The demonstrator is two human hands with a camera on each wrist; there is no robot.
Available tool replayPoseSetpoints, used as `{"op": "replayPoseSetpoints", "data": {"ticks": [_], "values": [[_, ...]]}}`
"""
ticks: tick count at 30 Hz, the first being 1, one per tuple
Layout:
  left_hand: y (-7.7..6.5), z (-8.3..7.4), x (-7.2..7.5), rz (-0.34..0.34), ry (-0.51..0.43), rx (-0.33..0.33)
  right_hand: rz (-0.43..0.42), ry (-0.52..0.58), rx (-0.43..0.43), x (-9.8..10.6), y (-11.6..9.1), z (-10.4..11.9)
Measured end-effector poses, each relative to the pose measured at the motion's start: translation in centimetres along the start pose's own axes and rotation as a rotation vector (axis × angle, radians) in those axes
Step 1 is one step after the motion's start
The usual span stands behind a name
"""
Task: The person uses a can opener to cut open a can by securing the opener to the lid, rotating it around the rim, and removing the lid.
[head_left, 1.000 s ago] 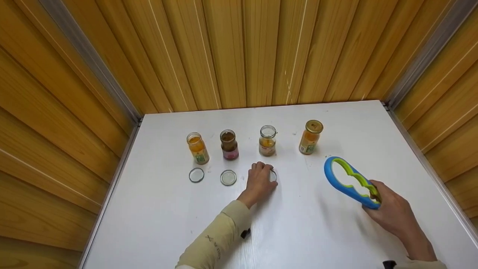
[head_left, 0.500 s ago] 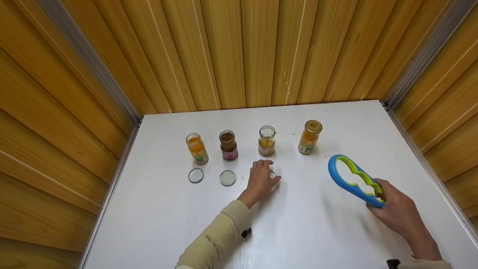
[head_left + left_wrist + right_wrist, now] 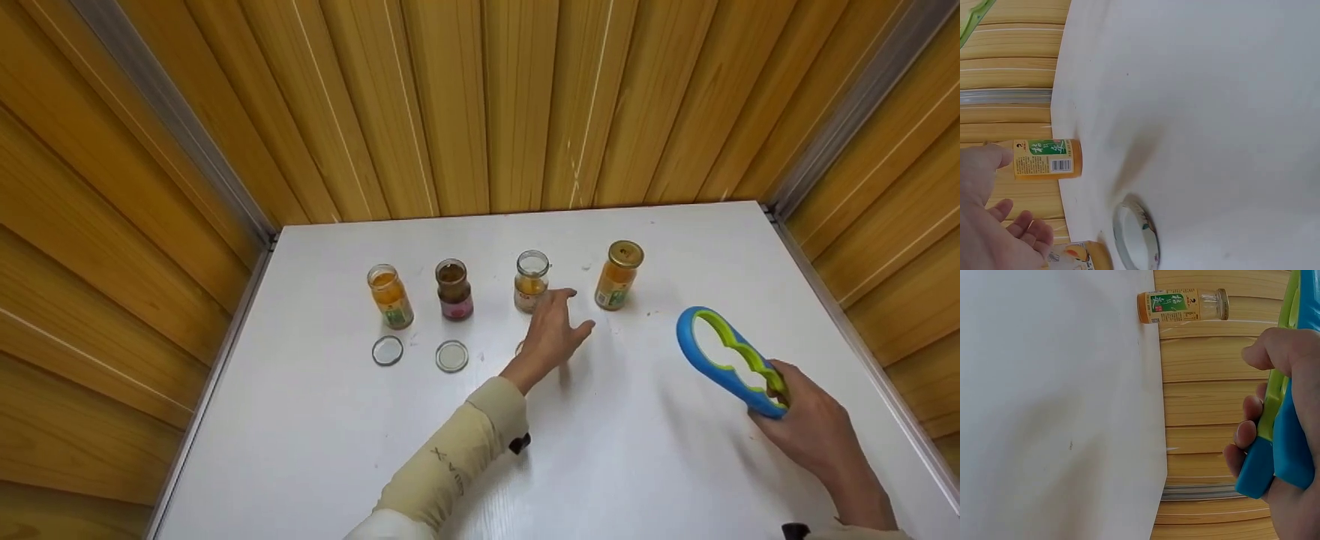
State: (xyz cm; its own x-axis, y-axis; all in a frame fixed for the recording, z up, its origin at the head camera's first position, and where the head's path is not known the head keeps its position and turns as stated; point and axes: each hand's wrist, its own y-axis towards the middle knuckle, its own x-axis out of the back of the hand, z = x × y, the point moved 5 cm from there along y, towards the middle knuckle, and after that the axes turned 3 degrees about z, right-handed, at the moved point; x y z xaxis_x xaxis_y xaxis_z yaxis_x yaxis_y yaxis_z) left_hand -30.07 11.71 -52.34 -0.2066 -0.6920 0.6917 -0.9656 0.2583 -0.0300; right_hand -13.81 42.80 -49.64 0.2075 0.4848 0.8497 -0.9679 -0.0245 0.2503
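Observation:
My left hand is raised over the table with thumb and fingers spread, holding nothing. It overlaps the lower part of an open glass jar in the head view. Under it lies a jar lid, upturned on the table and mostly hidden by the hand in the head view. To the right stands a jar with a gold lid, its contents orange. My right hand grips one end of a blue and green jar opener, held up above the table at the right.
Two more open jars stand at the left, one orange and one dark brown. A lid and another lid lie in front of them. Wood-look panels surround the white table.
My left hand has let go of the lid and moved up and right toward the gold-lidded jar, fingers spreading. My right hand has shifted slightly right with the jar opener.

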Motion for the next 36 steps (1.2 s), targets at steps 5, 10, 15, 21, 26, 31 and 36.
{"op": "replayPoseSetpoints", "data": {"ticks": [5,10,15,21,26,31,36], "values": [[1.8,-1.8,-0.3,-0.016,-0.085,-0.007,-0.014,-0.004,-0.018,0.3,-0.2,-0.4],[3.5,-2.7,-1.1,-0.004,-0.189,0.026,-0.053,0.003,-0.008,0.4,-0.5,-0.7],[5.2,-3.1,-2.1,0.007,-0.270,0.071,-0.057,0.001,-0.030,0.5,-0.7,-1.1],[7.0,-3.6,-3.5,0.017,-0.321,0.107,-0.064,-0.004,-0.067,0.5,-0.9,-1.4],[8.1,-3.9,-4.1,-0.002,-0.364,0.125,-0.070,0.006,-0.072,0.3,-1.1,-1.3],[8.9,-4.1,-4.8,0.001,-0.394,0.157,-0.093,-0.001,-0.071,0.4,-1.3,-1.2],[9.4,-4.0,-5.2,0.003,-0.423,0.168,-0.094,0.003,-0.069,0.3,-1.4,-1.1]]}}
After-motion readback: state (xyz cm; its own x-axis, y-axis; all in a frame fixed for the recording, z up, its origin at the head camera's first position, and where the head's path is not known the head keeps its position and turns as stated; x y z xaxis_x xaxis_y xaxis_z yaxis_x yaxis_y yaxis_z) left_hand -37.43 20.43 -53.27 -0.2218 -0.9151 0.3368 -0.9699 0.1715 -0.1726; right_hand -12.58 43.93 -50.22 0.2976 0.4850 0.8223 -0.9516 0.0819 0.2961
